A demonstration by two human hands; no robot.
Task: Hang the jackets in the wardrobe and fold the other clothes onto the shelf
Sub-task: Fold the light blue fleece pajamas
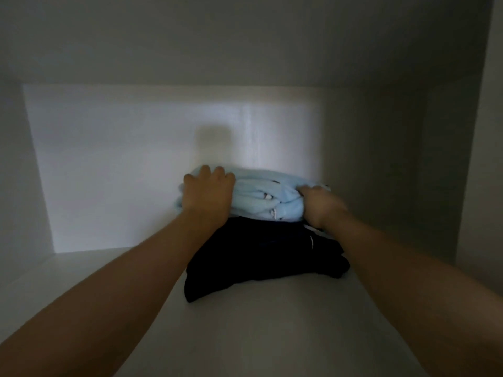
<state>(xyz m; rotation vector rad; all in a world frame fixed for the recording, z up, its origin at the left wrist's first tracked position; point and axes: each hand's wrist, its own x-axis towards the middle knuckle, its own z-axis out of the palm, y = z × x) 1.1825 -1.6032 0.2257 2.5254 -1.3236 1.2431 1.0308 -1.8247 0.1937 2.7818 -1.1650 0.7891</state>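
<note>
A folded light blue garment (261, 200) with small dark prints lies on top of a folded dark navy garment (261, 257) on the white wardrobe shelf (245, 336), close to the back wall. My left hand (208, 193) lies over the blue garment's left end with its fingers curled over the far edge. My right hand (321, 206) grips the blue garment's right end, fingers tucked into the fabric. Both forearms reach in from the front.
The shelf compartment is enclosed: a white back wall (136, 172), a left side panel (21, 186), a right side panel (408, 159) and a board overhead (245, 36). Bare shelf surface shows to the left of the pile and in front of it.
</note>
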